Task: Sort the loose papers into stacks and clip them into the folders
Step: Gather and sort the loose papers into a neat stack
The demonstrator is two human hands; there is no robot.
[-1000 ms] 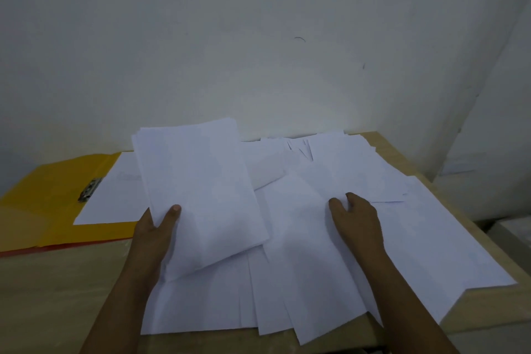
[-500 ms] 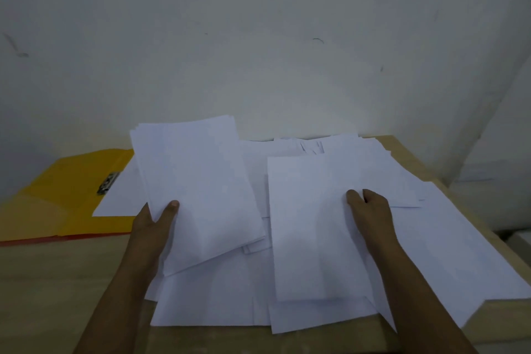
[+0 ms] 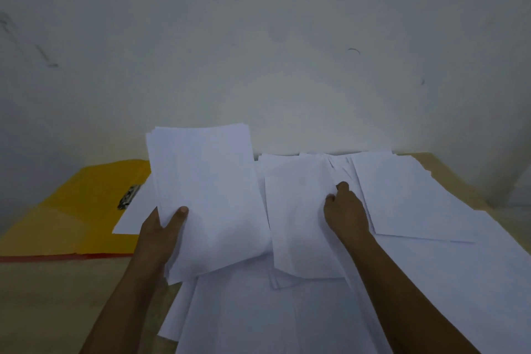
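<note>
Papers (image 3: 431, 282) lie strewn over the table's (image 3: 43, 296) right half. Left hand (image 3: 161, 234) grips a stack (image 3: 207, 195) raised over the left of the pile, thumb clamped on top. Right hand (image 3: 346, 214) rests on a sheet (image 3: 298, 224) mid-pile, fingers curled, pinching its edge. Yellow folder (image 3: 80, 210) lies open at the left edge, one sheet under its clip (image 3: 129, 197).

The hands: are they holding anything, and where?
The left hand grips a stack of papers at its lower left edge. The right hand pinches one sheet on the pile.
</note>
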